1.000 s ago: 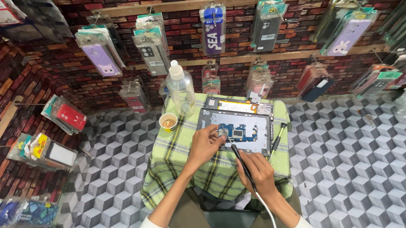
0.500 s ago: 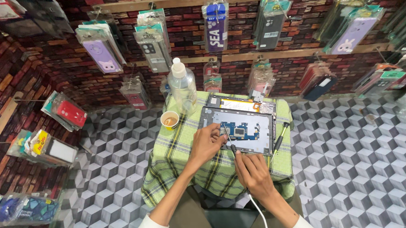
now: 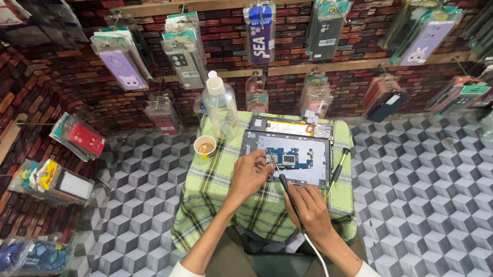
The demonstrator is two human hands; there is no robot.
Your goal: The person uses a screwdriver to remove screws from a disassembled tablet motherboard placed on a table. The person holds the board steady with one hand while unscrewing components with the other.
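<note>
The opened tablet (image 3: 287, 157) lies flat at the tabletop (image 3: 221, 182) centre. Left hand (image 3: 248, 175) rests fingers curled on its near-left edge, bracing it. Right hand (image 3: 310, 209) is closed pen-style around the corded soldering iron (image 3: 286, 186), tip angled onto the blue board (image 3: 288, 156)

Lower edge of the opened tablet (image 3: 307, 168) covered by the left hand (image 3: 248, 177), soldering-iron tip (image 3: 273, 164) too small to be made out, white cable (image 3: 318, 263) cut off at the bottom edge, both forearms cropped there
</note>
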